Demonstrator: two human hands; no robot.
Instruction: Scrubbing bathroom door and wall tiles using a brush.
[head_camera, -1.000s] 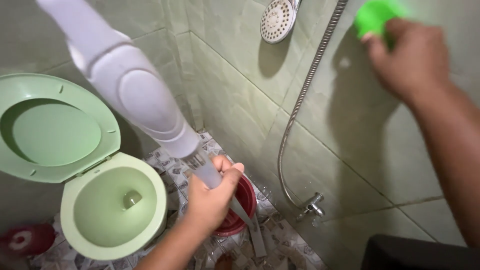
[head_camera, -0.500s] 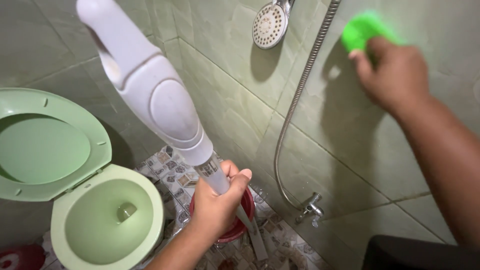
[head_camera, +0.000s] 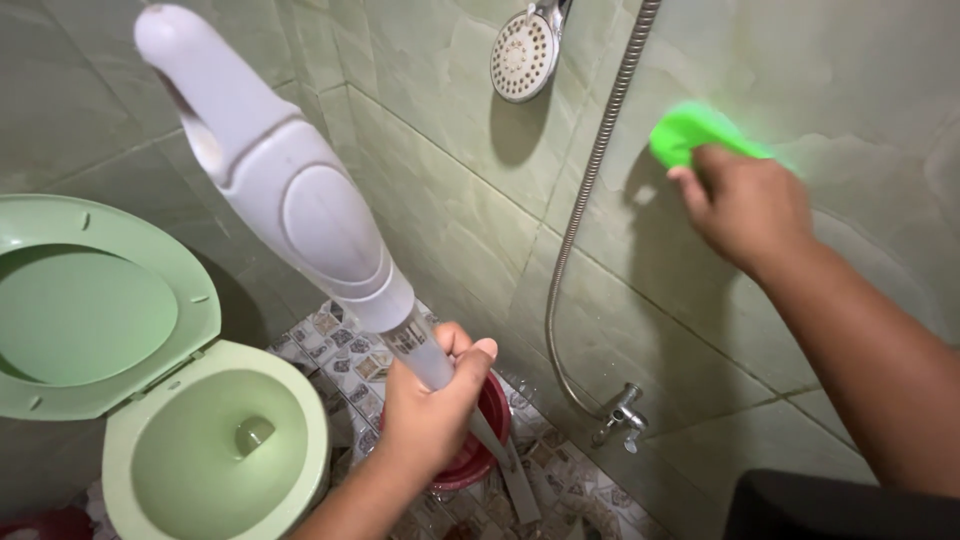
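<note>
Green scrub pad (head_camera: 697, 132) is pressed flat against the pale green tiled wall (head_camera: 450, 180), right of the shower hose and at about the height of the upper wall joint. The right hand (head_camera: 745, 205) covers the pad's lower edge, fingers curled over it and gripping it against the tile. The metal shower hose (head_camera: 585, 200) hangs just left of the pad, running down from beside the round shower head (head_camera: 523, 55) to a tap fitting (head_camera: 622, 412) low on the wall. The left hand (head_camera: 432, 400) is closed in a fist around the lower shaft of a white long-handled cleaning tool (head_camera: 280, 190), whose bulky upper body tilts up and left toward the camera. Directly behind that hand sits a red bucket (head_camera: 490, 420) on the patterned floor tiles (head_camera: 350, 345). A pale green toilet (head_camera: 215, 445) stands at lower left, its lid (head_camera: 95, 305) raised and the bowl open.
</note>
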